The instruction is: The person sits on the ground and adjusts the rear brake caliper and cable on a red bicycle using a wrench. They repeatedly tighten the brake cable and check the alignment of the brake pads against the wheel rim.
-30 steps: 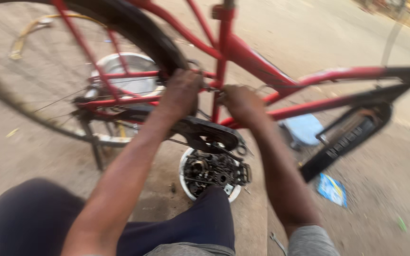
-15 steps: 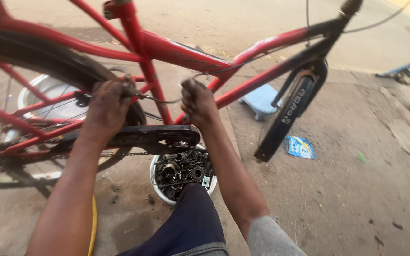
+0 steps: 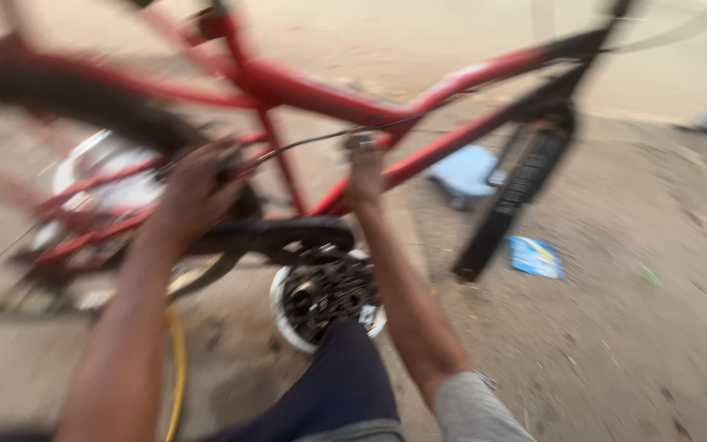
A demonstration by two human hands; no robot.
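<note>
A red bicycle frame [image 3: 321, 90] stands across the view, its black rear tyre [image 3: 67, 102] at the left; the picture is blurred. My left hand [image 3: 194, 192] grips the frame where the red stays meet the tyre, above the black chain guard [image 3: 280, 233]. My right hand [image 3: 364, 168] pinches the end of a thin cable [image 3: 321, 137] that runs along the frame. The cable bends from one hand to the other.
A white bowl [image 3: 284, 315] of dark metal parts sits on the ground under the frame, by my knee [image 3: 333, 385]. A black mudguard [image 3: 517, 196] hangs at the right. A blue pad [image 3: 464, 173], a blue packet [image 3: 536, 255] and a yellow hose [image 3: 175, 360] lie on the dirt.
The view has swung and blurred. My right hand has drawn the cable out to the right, away from my left hand, which keeps its hold near the tyre.
</note>
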